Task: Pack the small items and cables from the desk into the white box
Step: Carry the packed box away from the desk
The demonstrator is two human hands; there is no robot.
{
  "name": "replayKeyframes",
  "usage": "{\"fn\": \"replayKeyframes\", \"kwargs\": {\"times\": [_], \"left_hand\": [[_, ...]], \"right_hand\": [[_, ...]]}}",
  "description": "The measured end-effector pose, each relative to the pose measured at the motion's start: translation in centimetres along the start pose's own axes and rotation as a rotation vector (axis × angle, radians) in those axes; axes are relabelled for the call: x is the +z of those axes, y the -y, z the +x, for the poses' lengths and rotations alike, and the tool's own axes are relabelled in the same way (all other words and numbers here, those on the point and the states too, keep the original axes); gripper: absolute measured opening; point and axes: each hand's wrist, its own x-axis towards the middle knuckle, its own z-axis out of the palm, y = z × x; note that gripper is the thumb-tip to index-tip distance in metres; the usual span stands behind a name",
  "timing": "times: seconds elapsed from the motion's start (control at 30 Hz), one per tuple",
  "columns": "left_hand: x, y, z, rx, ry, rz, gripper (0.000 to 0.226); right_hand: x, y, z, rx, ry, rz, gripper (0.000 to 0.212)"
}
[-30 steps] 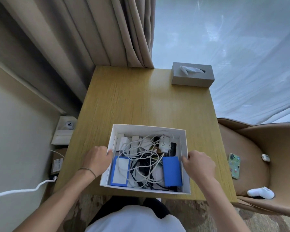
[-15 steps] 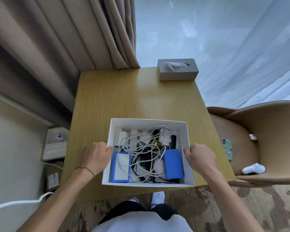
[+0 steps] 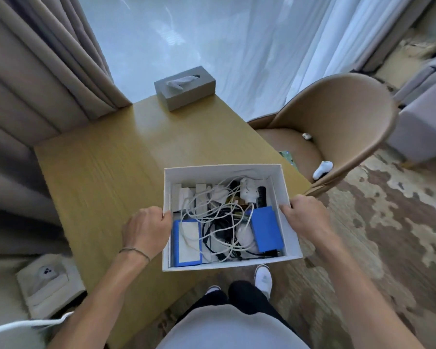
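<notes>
The white box (image 3: 222,170) is held up off the wooden desk (image 3: 116,167), its near half past the desk's front right corner and over the floor. Inside lie tangled white and black cables (image 3: 219,215), two blue boxes (image 3: 266,229), white chargers and a black comb. My left hand (image 3: 146,229) grips the box's left wall, thumb over the rim. On the right wall, my right hand (image 3: 305,215) grips the same way.
A grey tissue box (image 3: 185,88) stands at the desk's far edge. A tan chair (image 3: 342,127) to the right carries a phone, a small white item and a white object. Curtains hang behind; a floor socket unit (image 3: 48,280) sits at lower left.
Both hands lifted the box off the desk and carried it to the right, past the desk's corner. The view swung right, showing the chair and carpet.
</notes>
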Motion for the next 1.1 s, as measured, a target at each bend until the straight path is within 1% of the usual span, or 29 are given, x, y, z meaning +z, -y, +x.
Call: {"fn": "replayKeyframes", "kwargs": {"times": [0.1, 0.23, 0.5, 0.7, 0.87, 0.93, 1.1], "left_hand": [[0.1, -2.0, 0.1, 0.104, 0.021, 0.004, 0.052], [0.7, -5.1, -0.6, 0.239, 0.049, 0.052, 0.053], [4.0, -12.3, -5.6, 0.476, 0.133, 0.094, 0.049], [7.1, -18.6, -12.6, 0.679, 0.226, 0.067, 0.05], [9.5, -24.3, -20.7, 0.869, 0.206, 0.153, 0.046], [10.4, -25.8, -23.3, 0.907, 0.204, 0.169, 0.047], [13.7, -30.0, -33.5, 1.079, 0.271, 0.227, 0.046]], "right_hand": [[-0.4, -2.6, -2.9, 0.104, -0.02, 0.071, 0.044], [-0.7, -6.4, -7.3, 0.224, -0.071, 0.082, 0.047], [-0.2, -15.0, -18.5, 0.476, -0.102, 0.133, 0.05], [1.3, -21.7, -29.1, 0.678, -0.142, 0.171, 0.045], [3.4, -27.6, -39.2, 0.839, -0.198, 0.262, 0.05], [4.1, -28.9, -42.4, 0.886, -0.215, 0.28, 0.051], [6.5, -33.7, -54.1, 1.047, -0.244, 0.303, 0.051]]}}
